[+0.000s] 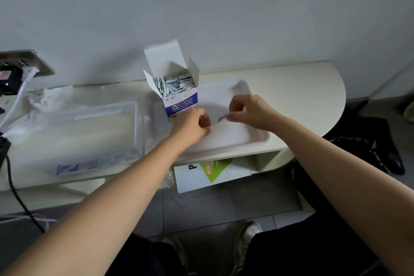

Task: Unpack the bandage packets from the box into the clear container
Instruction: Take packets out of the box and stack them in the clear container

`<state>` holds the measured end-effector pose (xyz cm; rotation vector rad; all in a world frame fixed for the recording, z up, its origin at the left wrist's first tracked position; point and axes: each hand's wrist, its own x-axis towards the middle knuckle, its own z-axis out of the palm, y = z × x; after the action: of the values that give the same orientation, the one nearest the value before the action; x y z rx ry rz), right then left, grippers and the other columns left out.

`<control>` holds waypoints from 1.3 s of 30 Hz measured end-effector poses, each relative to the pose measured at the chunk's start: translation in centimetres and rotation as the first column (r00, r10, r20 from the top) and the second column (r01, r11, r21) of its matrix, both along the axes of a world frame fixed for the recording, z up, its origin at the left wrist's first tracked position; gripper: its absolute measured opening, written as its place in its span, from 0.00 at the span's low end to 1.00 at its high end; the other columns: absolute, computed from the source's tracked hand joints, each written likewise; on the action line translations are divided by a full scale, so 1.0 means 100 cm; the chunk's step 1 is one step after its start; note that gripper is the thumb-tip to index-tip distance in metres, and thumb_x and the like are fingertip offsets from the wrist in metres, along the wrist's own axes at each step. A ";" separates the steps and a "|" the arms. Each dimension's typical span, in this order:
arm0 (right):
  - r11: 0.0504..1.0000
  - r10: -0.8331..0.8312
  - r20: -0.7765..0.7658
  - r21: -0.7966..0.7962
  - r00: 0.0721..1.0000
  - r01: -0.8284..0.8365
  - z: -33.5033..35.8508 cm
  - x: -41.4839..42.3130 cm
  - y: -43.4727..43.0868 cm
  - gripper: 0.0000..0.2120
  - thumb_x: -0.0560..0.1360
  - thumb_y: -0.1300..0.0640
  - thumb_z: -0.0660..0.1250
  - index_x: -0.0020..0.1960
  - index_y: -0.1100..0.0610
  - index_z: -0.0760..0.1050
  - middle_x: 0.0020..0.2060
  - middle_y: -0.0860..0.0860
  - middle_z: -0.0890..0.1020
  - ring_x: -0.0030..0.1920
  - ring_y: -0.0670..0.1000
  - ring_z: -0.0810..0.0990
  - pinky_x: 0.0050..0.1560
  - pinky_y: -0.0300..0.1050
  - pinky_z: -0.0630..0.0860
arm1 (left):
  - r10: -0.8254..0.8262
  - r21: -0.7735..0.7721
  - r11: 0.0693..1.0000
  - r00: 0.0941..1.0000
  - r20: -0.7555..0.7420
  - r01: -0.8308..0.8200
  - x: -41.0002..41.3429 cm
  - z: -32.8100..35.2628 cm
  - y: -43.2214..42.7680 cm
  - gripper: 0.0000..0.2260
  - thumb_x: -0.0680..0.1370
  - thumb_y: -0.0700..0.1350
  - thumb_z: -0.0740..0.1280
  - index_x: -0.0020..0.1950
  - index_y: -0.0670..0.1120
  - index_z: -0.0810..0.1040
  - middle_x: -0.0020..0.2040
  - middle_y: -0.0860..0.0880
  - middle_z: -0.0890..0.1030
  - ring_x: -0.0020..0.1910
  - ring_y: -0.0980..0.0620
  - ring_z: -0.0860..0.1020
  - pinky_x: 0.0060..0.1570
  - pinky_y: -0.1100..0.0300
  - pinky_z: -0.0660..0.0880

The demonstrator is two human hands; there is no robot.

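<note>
Both bare forearms are reaching fwd over the table edge, hands meeting above the shallow white plastic tray [257,139]. The R hand [248,112], palm down w/ wrist slightly raised, is pinching one small white bandage packet w/ blue print [221,118] by its right end, btwn thumb and forefinger tips. The L hand [190,126] is lying knuckles-up just beside it, fingers curled in toward the packet's left end; whether they are gripping it cannot be told. The packet is sitting over the tray floor, long axis running roughly left-right btwn the two hands, right end tilted a little higher. Just behind the L hand, the white-and-blue cardboard box [182,103] is standing upright in the tray, top flaps open, crammed w/ more packets [177,84]. The clear rectangular plastic container [89,123] is resting on the white round-ended table [313,87] just left of the tray, apart from both hands.
</note>
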<state>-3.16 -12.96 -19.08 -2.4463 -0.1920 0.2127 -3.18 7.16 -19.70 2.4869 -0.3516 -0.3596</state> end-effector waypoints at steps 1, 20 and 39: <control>0.993 -0.068 -0.004 0.094 0.998 0.068 0.003 0.000 -0.002 0.07 0.71 0.54 0.73 0.39 0.51 0.75 0.37 0.49 0.80 0.40 0.50 0.78 0.44 0.48 0.74 | 0.011 -0.013 1.000 0.999 0.042 -0.010 -0.001 0.000 0.003 0.07 0.71 0.39 0.73 0.41 0.49 0.76 0.42 0.50 0.79 0.41 0.52 0.77 0.40 0.61 0.71; 0.856 0.022 -0.427 0.476 0.904 0.203 -0.002 -0.015 0.019 0.06 0.72 0.62 0.72 0.41 0.58 0.75 0.41 0.56 0.83 0.40 0.51 0.79 0.39 0.40 0.72 | 0.184 -0.555 0.779 0.953 -0.242 -0.292 -0.011 -0.002 0.014 0.10 0.73 0.31 0.67 0.43 0.46 0.79 0.40 0.46 0.82 0.35 0.50 0.79 0.42 0.54 0.80; 0.837 0.019 -0.408 0.505 0.913 0.209 0.016 -0.033 0.029 0.06 0.74 0.60 0.71 0.44 0.59 0.74 0.42 0.58 0.84 0.38 0.51 0.79 0.37 0.40 0.72 | 0.134 -0.668 0.600 0.878 -0.459 -0.440 -0.024 0.020 0.016 0.13 0.73 0.26 0.65 0.50 0.42 0.78 0.51 0.40 0.79 0.46 0.45 0.82 0.43 0.54 0.82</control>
<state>-6.42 -10.01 -17.44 -1.7927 0.0541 0.5312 -5.58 8.79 -17.74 1.5431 0.0806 -0.4165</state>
